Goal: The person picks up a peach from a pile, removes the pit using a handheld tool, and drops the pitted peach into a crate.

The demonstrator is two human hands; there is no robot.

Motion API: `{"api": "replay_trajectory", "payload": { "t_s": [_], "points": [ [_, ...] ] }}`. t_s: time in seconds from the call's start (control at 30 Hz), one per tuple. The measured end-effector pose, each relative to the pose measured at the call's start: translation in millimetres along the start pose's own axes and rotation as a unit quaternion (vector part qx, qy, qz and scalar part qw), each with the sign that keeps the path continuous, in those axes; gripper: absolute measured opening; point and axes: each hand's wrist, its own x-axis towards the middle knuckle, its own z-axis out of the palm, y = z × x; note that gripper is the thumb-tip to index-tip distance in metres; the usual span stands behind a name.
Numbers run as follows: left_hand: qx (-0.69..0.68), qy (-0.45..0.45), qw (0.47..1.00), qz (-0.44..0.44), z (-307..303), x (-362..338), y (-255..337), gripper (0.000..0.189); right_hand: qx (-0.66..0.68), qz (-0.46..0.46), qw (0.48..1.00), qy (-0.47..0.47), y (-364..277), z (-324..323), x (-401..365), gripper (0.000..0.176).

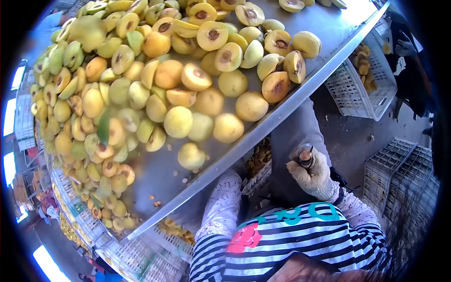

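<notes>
My right hand [314, 175], in a pale knitted glove, is closed beside my leg, below the table edge. Its fingers wrap round a small tool [305, 157] with a dark ring-like end and something brown in it; the rest is hidden by the glove. My left sleeve [220, 199] runs under the metal table [162, 185], which hides the left hand. A large heap of yellow apricots [169, 74], many split open with brown stones showing, covers much of the table. One apricot [191, 156] lies apart, near the raised edge.
A white crate [345, 89] with fruit pieces stands at the upper right. Another crate [397, 174] is at the right. Between my legs is a crate [259, 179] of fruit pieces. More crates [141, 256] stand lower left. A person [411, 61] is at the far right.
</notes>
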Motion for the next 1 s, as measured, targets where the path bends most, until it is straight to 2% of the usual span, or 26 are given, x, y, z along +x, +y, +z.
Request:
{"api": "replay_trajectory", "payload": {
  "t_s": [0.03,0.1,0.13,0.17,0.23,0.27,0.3,0.37,0.43,0.5,0.53,0.63,0.67,0.7,0.73,0.77,0.83,0.9,0.93,0.97,1.0],
  "points": [
    [-0.008,-0.025,1.000,-0.003,-11,-1,5,0.048,0.017,0.006,1.000,0.000,-2,0,0,0.021],
    [0.079,0.013,0.997,0.014,3,-16,3,0.037,0.056,0.018,0.998,0.001,-5,1,3,0.020],
    [0.039,-0.048,0.998,-0.021,0,-39,11,0.032,0.057,0.014,0.998,0.007,-8,4,3,0.019],
    [-0.001,-0.104,0.993,-0.058,-28,-58,40,0.028,0.035,-0.011,0.999,0.006,-8,6,4,0.020],
    [-0.099,0.005,0.995,-0.006,-92,-98,97,0.023,0.005,-0.030,0.999,0.012,-9,8,1,0.024],
    [-0.108,0.125,0.986,-0.005,-123,-118,125,0.019,0.015,-0.017,1.000,-0.006,-12,5,-1,0.026],
    [-0.119,0.244,0.962,0.001,-147,-135,139,0.016,0.011,-0.001,1.000,-0.005,-10,5,-3,0.026],
    [-0.053,0.384,0.922,-0.006,-185,-147,124,0.023,-0.003,0.023,1.000,-0.009,-7,8,-5,0.026],
    [0.117,0.366,0.921,-0.057,-211,-131,101,0.033,0.028,0.013,0.998,-0.050,-25,7,-9,0.027],
    [0.074,0.276,0.954,-0.094,-211,-104,69,0.047,0.047,-0.008,0.994,-0.098,-51,11,-17,0.027],
    [0.099,0.221,0.960,-0.140,-220,-96,79,0.057,0.023,-0.047,0.991,-0.127,-66,13,-22,0.029],
    [0.116,0.186,0.967,-0.128,-226,-82,78,0.057,0.031,-0.067,0.976,-0.206,-87,30,-31,0.030],
    [0.083,0.173,0.972,-0.136,-230,-87,79,0.053,0.039,-0.073,0.974,-0.209,-90,36,-33,0.031],
    [-0.097,0.205,0.969,-0.098,-232,-97,77,0.051,0.048,-0.078,0.973,-0.213,-92,40,-35,0.032],
    [-0.273,0.225,0.934,-0.057,-231,-112,71,0.050,0.079,-0.061,0.970,-0.224,-94,41,-38,0.030],
    [-0.439,0.235,0.867,-0.017,-226,-128,63,0.050,0.145,-0.011,0.957,-0.252,-93,43,-38,0.028],
    [-0.666,0.216,0.697,0.153,-207,-163,65,0.057,0.267,0.100,0.906,-0.313,-89,49,-41,0.026],
    [-0.796,0.176,0.545,0.195,-183,-187,78,0.065,0.265,0.125,0.874,-0.387,-104,57,-39,0.028],
    [-0.830,0.170,0.497,0.186,-175,-198,83,0.064,0.272,0.132,0.854,-0.423,-108,65,-39,0.028],
    [-0.867,0.180,0.437,0.155,-169,-205,90,0.051,0.280,0.141,0.832,-0.457,-112,74,-40,0.029],
    [-0.867,0.205,0.433,0.140,-161,-209,88,0.044,0.279,0.143,0.819,-0.480,-118,83,-41,0.031]
  ]
}}
